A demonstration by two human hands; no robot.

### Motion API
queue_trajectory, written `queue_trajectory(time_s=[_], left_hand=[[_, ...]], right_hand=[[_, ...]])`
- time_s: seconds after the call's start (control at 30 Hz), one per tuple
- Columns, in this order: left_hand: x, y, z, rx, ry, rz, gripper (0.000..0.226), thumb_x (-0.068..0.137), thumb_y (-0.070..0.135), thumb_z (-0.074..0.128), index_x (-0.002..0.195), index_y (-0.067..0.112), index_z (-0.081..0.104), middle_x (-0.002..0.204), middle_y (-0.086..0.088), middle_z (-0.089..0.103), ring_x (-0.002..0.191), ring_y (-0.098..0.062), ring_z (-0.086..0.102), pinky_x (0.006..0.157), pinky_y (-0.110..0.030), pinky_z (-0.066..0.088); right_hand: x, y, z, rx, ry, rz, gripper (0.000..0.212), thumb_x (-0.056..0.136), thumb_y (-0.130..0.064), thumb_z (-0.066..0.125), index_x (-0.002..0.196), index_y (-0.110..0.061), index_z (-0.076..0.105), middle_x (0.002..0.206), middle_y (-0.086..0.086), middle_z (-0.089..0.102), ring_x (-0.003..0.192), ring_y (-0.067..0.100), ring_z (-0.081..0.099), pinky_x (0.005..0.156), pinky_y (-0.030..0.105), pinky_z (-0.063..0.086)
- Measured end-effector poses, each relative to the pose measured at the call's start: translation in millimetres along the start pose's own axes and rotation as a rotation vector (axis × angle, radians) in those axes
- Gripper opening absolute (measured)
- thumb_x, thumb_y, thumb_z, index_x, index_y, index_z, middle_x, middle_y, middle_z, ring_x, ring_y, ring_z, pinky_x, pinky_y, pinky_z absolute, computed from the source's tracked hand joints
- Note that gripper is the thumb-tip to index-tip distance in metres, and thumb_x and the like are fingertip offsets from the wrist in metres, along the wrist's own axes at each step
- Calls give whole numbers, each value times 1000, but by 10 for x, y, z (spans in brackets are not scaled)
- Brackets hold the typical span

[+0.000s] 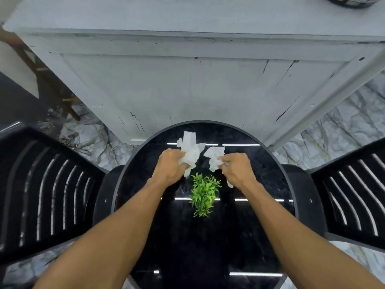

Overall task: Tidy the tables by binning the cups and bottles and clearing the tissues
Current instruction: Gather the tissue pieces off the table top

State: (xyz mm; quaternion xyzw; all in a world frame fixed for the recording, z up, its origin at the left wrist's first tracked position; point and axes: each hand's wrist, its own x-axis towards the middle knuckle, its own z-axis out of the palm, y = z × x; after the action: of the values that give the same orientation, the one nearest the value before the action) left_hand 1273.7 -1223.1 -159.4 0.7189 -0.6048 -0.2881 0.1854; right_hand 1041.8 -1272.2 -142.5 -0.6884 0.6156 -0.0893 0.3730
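Over the round black table (pixel 268 226) both arms are out, and its glossy top shows no cups or bottles — only a small green plant (pixel 203 193) at the middle and the tissues being gathered, so this table looks close to cleared. No bin is in view, so binning still lies ahead, and the dark container (pixel 352 2) on the far grey counter is cut off, its contents unreadable. The left hand (pixel 169 168) is clenched on one crumpled tissue (pixel 190 152), the right hand (pixel 236 170) on a second tissue (pixel 215 157) — both wads just beyond the plant.
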Motion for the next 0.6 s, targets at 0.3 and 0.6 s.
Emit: queue_trajectory(time_s=[0.3, 0.6], left_hand=[[-716, 434, -894, -207, 327, -255, 63, 83, 25, 79, 140, 19, 54, 129, -8, 60, 119, -23, 56, 106, -34, 44], [-2293, 353, -1325, -223, 653, -410, 44, 83, 26, 77, 123, 8, 68, 110, 4, 69, 101, -13, 63, 95, -29, 49]], right_hand=[[-256, -1081, -432, 170, 45, -275, 47, 80, -8, 74, 125, -17, 66, 111, 4, 69, 102, 16, 64, 93, 32, 52], [-1031, -1873, 284, 101, -216, -538, 23, 81, -16, 74, 104, -13, 78, 84, 2, 73, 79, 17, 66, 82, 31, 54]])
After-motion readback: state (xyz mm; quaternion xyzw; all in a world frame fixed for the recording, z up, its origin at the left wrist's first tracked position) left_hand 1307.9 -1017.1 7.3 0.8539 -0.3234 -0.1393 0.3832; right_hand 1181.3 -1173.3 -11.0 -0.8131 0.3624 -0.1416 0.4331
